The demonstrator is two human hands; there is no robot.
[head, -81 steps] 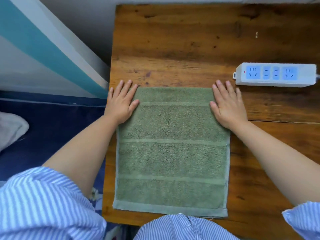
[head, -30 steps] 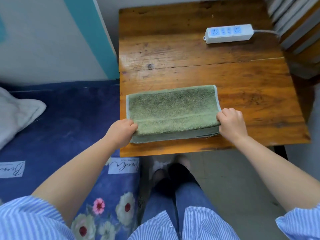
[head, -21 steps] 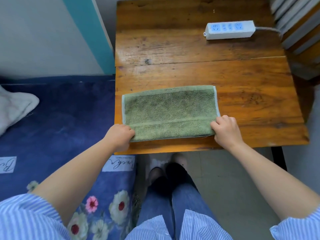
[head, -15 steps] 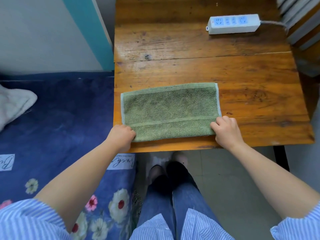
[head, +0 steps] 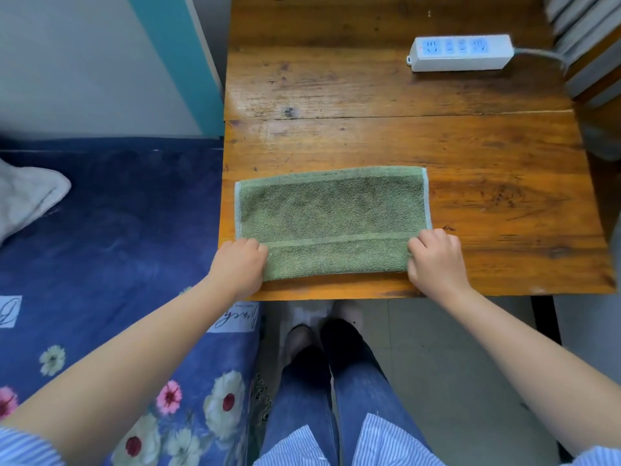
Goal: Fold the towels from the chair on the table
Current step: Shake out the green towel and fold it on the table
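Note:
A green towel, folded in half into a wide rectangle, lies flat near the front edge of the wooden table. My left hand grips the towel's near left corner with curled fingers. My right hand grips its near right corner the same way. The fingertips of both hands are tucked out of sight at the towel's edge.
A white power strip with a grey cable lies at the table's far right. A blue flowered bed cover runs along the table's left side, with a pale cloth on it at far left. Slatted wood stands at the right.
The towel went from spread out full length, with flat hands on its far corners, to folded in half. Both hands now hold its near corners; the fold has settled flat on the table.

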